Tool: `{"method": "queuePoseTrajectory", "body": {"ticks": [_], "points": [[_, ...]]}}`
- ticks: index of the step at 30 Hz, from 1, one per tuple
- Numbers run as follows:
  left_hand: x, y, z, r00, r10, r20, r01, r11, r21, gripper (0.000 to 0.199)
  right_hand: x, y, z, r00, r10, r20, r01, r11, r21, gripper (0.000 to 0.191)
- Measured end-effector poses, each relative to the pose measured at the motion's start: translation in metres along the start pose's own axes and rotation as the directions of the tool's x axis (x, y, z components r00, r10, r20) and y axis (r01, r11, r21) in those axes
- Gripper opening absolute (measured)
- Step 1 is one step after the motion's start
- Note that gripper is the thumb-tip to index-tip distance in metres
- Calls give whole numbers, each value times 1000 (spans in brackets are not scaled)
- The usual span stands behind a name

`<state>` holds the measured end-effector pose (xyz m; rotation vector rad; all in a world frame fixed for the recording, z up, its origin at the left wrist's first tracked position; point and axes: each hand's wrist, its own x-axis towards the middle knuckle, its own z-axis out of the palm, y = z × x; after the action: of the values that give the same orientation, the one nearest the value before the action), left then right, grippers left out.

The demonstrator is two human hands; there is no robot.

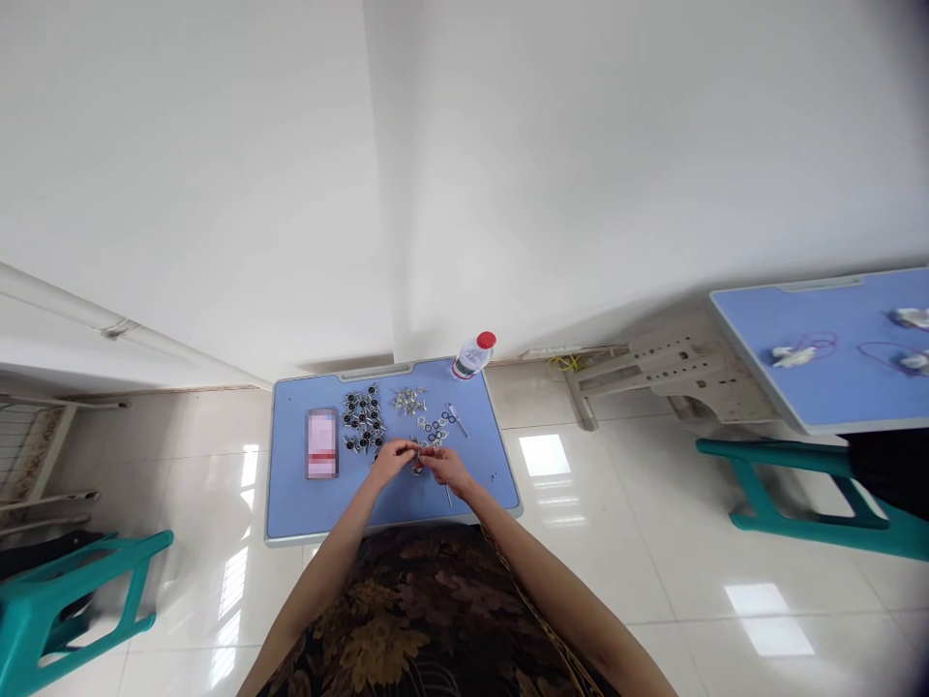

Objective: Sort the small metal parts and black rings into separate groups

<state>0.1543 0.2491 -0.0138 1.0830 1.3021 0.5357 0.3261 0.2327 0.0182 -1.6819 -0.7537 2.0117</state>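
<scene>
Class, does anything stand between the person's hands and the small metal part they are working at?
Nothing visible does. The left hand and right hand are right at the small metal part; exact contact is too small to tell. The black-capped parts lie to the left and the rings just beyond, neither in between.

Bright and soft overall. Patched with white glare on glossy beige floor tiles (595, 542); shaded faintly along the vertical corner of smooth white walls (581, 174). Stretched toward the edges, dark at upper right, pixelated over a flat, pink-screened rectangular phone (322, 443).
</scene>
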Motion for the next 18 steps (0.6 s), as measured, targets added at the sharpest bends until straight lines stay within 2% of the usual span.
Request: {"method": "queuePoseTrajectory", "body": {"ticks": [7,12,18], "points": [[7,5,-5,998,-1,60,4,999,-34,33,5,-5,-1,1000,-13,6,13,998,61,25],[8,10,-8,990,-52,134,63,995,-81,26,11,-7,-3,1000,-8,-18,8,1000,11,23],[3,15,-7,988,-90,124,100,992,-79,19,14,-10,-4,1000,-26,11,27,996,-89,28]]}}
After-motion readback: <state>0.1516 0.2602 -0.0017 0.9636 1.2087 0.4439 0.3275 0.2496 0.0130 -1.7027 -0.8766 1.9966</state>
